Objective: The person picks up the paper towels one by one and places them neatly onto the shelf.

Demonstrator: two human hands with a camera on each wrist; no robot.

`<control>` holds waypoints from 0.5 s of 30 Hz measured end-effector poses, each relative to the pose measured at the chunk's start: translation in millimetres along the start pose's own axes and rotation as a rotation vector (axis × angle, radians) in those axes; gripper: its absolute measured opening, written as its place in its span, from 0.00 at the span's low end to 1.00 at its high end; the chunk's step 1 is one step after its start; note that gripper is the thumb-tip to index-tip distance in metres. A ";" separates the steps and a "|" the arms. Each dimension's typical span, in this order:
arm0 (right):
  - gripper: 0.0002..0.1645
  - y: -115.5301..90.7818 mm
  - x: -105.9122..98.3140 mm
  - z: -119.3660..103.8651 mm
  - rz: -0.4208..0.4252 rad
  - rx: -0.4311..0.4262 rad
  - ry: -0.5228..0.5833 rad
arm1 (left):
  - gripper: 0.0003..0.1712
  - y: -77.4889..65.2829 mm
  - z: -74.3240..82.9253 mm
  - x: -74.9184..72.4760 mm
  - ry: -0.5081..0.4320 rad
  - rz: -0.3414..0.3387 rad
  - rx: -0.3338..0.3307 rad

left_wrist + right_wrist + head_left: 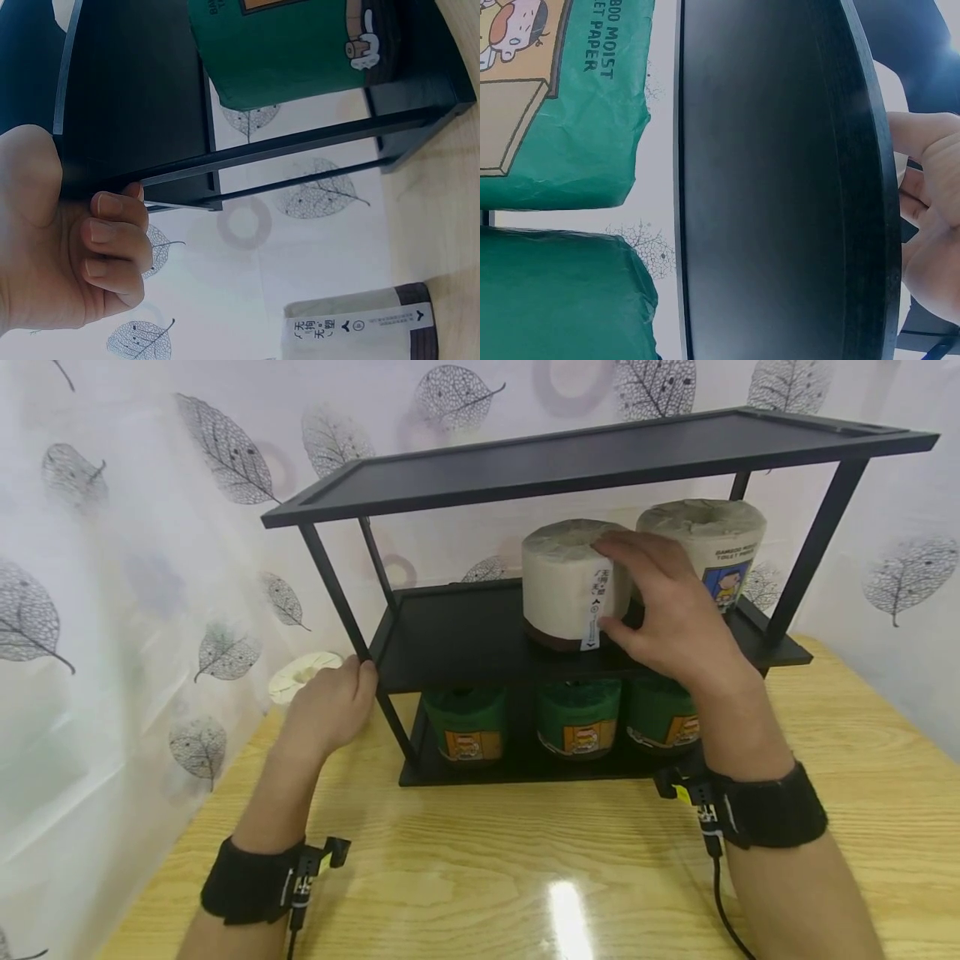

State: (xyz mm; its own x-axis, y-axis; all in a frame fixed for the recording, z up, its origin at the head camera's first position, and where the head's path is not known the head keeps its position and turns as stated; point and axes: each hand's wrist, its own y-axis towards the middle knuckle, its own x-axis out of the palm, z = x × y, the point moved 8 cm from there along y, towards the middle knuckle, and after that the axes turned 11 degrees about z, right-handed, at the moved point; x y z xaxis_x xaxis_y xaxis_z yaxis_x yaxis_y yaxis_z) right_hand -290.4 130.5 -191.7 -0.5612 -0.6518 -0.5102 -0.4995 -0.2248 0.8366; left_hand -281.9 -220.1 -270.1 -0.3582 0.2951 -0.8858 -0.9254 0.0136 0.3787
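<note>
A black three-tier rack (pixel 457 631) stands on the table. My left hand (pixel 330 706) grips the left end of its middle shelf beside the front post; in the left wrist view the fingers (pixel 116 244) curl at the shelf's edge. On that shelf, my right hand (pixel 675 610) holds a white wrapped toilet paper roll (pixel 558 585), thumb at the front and fingers over the top. The right wrist view shows the hand partly behind the shelf edge (pixel 877 187). A second white roll (pixel 701 535), with a cartoon print, stands to the right, partly behind my hand.
Several green-wrapped rolls (pixel 472 722) stand on the bottom shelf. Another white roll (pixel 288 681) is on the table behind my left hand. The rack's top shelf (pixel 562 452) overhangs the right hand's roll. A leaf-patterned curtain (pixel 135 693) hangs behind the wooden table (pixel 465 860).
</note>
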 end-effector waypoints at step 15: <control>0.59 -0.6 5.8 -2.2 -0.015 -0.073 0.033 | 0.38 0.0 0.3 -1.7 -0.013 0.004 0.002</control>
State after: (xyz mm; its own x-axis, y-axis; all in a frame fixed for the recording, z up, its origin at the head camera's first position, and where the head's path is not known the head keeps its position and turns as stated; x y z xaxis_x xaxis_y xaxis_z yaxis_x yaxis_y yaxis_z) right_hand -292.0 125.2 -194.7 -0.5315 -0.6712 -0.5167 -0.4571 -0.2863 0.8421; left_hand -281.3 -220.3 -268.5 -0.3604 0.3077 -0.8806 -0.9237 0.0142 0.3830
